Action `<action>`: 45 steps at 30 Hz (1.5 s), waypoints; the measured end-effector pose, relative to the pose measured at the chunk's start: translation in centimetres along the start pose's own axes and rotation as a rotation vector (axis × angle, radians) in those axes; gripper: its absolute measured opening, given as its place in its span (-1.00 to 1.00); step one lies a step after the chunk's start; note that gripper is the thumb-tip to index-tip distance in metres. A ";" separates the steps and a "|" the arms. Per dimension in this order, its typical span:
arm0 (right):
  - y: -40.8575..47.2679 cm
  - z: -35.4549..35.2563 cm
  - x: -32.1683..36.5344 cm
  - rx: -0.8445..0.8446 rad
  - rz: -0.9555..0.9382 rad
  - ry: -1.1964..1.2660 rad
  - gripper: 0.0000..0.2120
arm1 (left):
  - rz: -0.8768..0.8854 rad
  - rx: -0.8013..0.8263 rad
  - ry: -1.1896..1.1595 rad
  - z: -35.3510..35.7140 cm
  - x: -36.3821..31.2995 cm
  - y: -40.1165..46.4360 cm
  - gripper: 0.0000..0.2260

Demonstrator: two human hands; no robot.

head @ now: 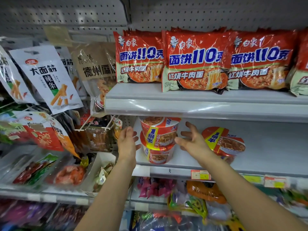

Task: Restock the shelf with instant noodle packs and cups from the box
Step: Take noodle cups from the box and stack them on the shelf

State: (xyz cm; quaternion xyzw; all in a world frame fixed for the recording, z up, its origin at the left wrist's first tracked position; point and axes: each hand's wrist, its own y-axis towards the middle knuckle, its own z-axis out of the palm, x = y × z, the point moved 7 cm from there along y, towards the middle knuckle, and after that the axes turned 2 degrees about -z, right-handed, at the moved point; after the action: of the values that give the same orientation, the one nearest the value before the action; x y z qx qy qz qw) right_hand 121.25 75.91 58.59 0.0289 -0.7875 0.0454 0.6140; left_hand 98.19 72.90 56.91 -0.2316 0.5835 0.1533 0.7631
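Flanking two stacked noodle cups [158,139] on the middle shelf [183,170], the left hand [127,142] at nine o'clock and right hand [191,140] at three o'clock hover with fingers spread, holding nothing. Noodle packs [196,62] stand at twelve o'clock above.

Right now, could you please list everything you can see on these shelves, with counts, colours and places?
Red plastic noodle packs: four fronts showing, more behind, upper shelf.
Red noodle cups, stacked: two, middle shelf, between the hands.
Red noodle cup, tilted: one, right of the stack.
White hanging snack bags: several, pegs at left.
Brown paper snack bag: one, beside the packs.
Mixed colourful packets: many, bottom shelves.
Yellow price tags: several, shelf edge.
Left hand: open, left of stack.
Right hand: open, right of stack.
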 end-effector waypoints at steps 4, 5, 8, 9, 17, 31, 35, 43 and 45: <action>-1.3 -0.2 1.0 0.108 -0.006 -0.052 -0.30 | 0.039 0.087 0.024 1.5 -0.2 -1.5 -0.66; -1.5 0.4 1.6 0.153 -0.018 -0.055 -0.33 | 0.035 0.122 0.029 1.9 -0.5 -1.5 -0.62; -2.5 1.1 3.2 0.251 -0.047 -0.032 -0.39 | -0.019 0.150 0.033 2.8 -0.9 -1.9 -0.53; -2.6 1.2 3.3 0.252 -0.052 -0.029 -0.39 | -0.027 0.147 0.035 2.9 -1.0 -1.8 -0.52; -3.3 0.9 2.7 0.181 -0.075 -0.025 -0.36 | -0.069 -0.014 -0.009 1.2 0.0 -0.7 -0.45; -13.5 -19.8 -3.6 -0.312 -0.088 0.271 -0.79 | -0.333 0.134 -0.349 15.9 7.7 -18.3 -0.88; -17.3 -27.7 -6.6 -0.395 -0.082 0.311 -0.78 | -0.372 0.282 -0.276 23.3 10.0 -23.8 -0.86; -27.5 -45.7 -13.7 -0.679 0.004 0.347 -0.81 | -0.538 0.612 -0.140 38.3 17.6 -37.3 -0.84; -30.0 -49.1 -15.0 -0.751 0.023 0.345 -0.83 | -0.579 0.679 -0.087 41.2 19.2 -40.3 -0.84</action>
State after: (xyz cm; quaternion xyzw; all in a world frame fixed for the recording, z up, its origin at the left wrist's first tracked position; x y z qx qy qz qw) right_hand 175.32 51.15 57.02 -0.2141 -0.6351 -0.2341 0.7043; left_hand 157.54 60.07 54.23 -0.1151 0.4791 -0.2570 0.8313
